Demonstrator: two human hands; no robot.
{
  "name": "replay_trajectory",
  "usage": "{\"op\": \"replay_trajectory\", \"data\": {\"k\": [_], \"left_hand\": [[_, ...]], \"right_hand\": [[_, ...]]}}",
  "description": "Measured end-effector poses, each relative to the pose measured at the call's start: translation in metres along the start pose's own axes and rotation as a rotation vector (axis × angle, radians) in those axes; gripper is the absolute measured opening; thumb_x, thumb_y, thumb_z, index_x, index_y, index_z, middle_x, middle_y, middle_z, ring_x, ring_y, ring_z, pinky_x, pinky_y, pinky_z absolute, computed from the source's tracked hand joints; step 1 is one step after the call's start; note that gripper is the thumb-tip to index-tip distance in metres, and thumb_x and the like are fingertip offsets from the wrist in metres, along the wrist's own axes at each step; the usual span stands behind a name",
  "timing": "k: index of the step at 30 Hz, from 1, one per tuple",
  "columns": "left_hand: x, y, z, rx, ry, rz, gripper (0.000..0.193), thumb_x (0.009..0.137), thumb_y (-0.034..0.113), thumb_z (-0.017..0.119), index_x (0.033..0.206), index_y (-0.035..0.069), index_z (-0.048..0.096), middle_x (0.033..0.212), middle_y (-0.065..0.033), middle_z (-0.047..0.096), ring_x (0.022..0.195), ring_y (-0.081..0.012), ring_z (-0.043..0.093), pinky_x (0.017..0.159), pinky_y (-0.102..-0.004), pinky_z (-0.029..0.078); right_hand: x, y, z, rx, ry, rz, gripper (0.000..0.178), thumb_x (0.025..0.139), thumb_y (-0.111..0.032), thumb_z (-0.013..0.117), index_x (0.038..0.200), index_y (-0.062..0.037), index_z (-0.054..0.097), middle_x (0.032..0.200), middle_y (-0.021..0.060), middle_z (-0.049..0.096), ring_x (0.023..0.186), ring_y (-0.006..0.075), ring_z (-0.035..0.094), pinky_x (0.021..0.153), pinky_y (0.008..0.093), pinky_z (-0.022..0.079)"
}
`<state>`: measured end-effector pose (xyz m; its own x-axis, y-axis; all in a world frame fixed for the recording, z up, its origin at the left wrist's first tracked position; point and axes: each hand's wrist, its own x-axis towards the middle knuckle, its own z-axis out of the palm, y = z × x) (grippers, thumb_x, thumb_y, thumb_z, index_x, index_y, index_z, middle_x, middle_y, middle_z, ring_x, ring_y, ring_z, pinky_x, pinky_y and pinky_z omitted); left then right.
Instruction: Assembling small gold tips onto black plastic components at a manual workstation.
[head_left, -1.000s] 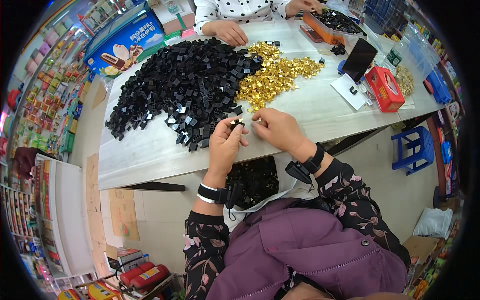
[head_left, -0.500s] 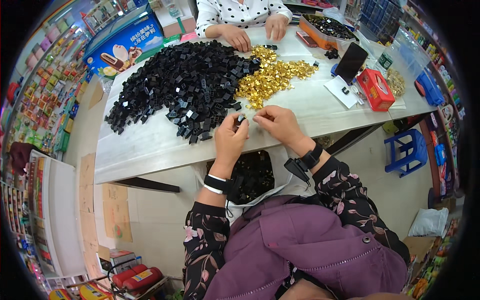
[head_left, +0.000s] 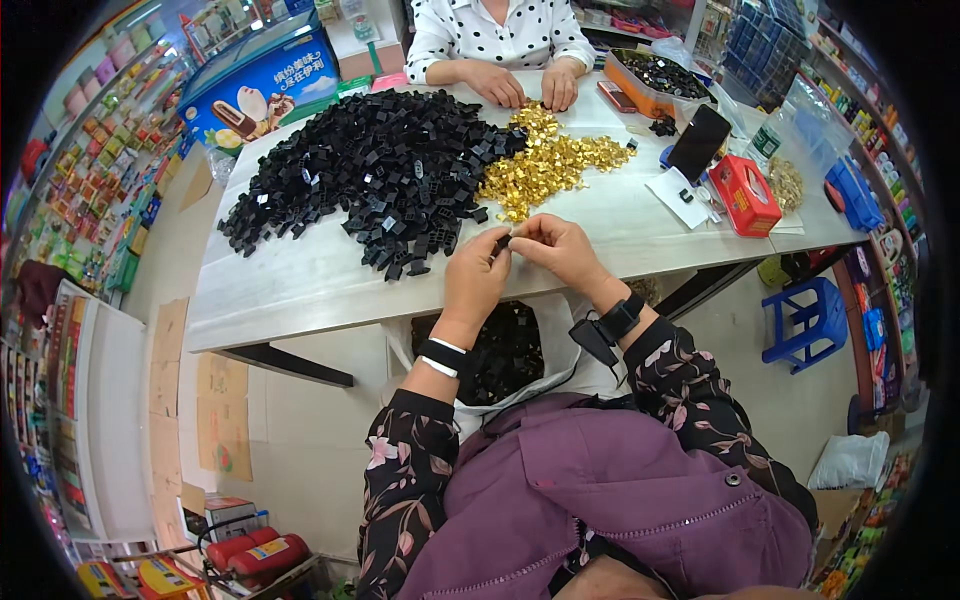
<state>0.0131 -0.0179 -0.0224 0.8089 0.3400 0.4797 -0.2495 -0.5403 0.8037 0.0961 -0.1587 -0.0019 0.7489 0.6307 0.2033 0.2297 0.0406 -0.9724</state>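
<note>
Between my fingertips, near the table's front edge, is a small black plastic piece (head_left: pixel 503 241). My left hand (head_left: pixel 476 280) is closed around it. The fingers of my right hand (head_left: pixel 561 252) are pinched against the same piece; whether they also hold a tiny gold piece is hidden. Just beyond my left hand spreads a big heap of black plastic pieces (head_left: pixel 370 165). Shiny gold pieces (head_left: pixel 545 165) lie in a smaller pile touching its right side, beyond my right hand.
Across the white table (head_left: pixel 300 290) a person in a dotted shirt has both hands (head_left: pixel 530 88) by the gold pile. To the right are an orange tub (head_left: pixel 640 85), a phone (head_left: pixel 699 142) and a red box (head_left: pixel 745 197). Below my hands hangs an open white bag (head_left: pixel 553 355) containing black pieces.
My hands have come together, and my right fingertips now meet the black piece in my left. The other person's hands have drawn closer together. The view has shifted slightly.
</note>
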Motion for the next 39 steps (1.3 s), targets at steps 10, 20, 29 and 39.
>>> {"op": "replay_trajectory", "data": {"k": [10, 20, 29, 39], "left_hand": [[0.0, 0.018, -0.012, -0.244, -0.134, -0.159, 0.031, 0.086, 0.008, 0.061, 0.116, 0.002, 0.058, 0.08, -0.0022, 0.06, 0.063, -0.0064, 0.058, 0.059, -0.0212, 0.046], [0.003, 0.009, -0.013, -0.402, -0.198, -0.297, 0.029, 0.088, 0.008, 0.061, 0.114, -0.002, 0.052, 0.081, -0.0008, 0.06, 0.066, -0.0064, 0.058, 0.061, -0.0194, 0.047], [0.012, 0.014, -0.024, -0.585, -0.15, -0.432, 0.022, 0.089, 0.01, 0.058, 0.107, 0.0, 0.053, 0.082, -0.0029, 0.061, 0.068, -0.0072, 0.058, 0.056, -0.0189, 0.044], [0.053, 0.025, -0.027, -0.025, -0.254, -0.52, 0.025, 0.088, 0.022, 0.058, 0.104, 0.003, 0.053, 0.083, -0.0096, 0.064, 0.07, -0.018, 0.062, 0.053, -0.0266, 0.046]], "right_hand": [[0.001, 0.009, -0.007, 0.001, -0.021, 0.017, 0.016, 0.083, -0.016, 0.067, 0.09, -0.0018, 0.063, 0.075, -0.003, 0.061, 0.067, 0.002, 0.053, 0.059, 0.0187, 0.044], [-0.001, 0.004, -0.006, 0.13, -0.048, 0.0, 0.016, 0.082, -0.013, 0.066, 0.094, -0.002, 0.063, 0.075, -0.0027, 0.061, 0.065, 0.0023, 0.054, 0.06, 0.0187, 0.046], [-0.005, 0.001, -0.008, -0.007, -0.071, -0.063, 0.01, 0.083, -0.007, 0.065, 0.092, -0.0033, 0.065, 0.085, -0.0017, 0.061, 0.07, 0.0035, 0.053, 0.061, 0.019, 0.042], [-0.009, -0.001, -0.01, -0.062, -0.045, -0.083, 0.009, 0.081, -0.007, 0.067, 0.088, -0.0026, 0.065, 0.082, -0.0012, 0.056, 0.068, 0.0035, 0.051, 0.06, 0.0189, 0.042]]}}
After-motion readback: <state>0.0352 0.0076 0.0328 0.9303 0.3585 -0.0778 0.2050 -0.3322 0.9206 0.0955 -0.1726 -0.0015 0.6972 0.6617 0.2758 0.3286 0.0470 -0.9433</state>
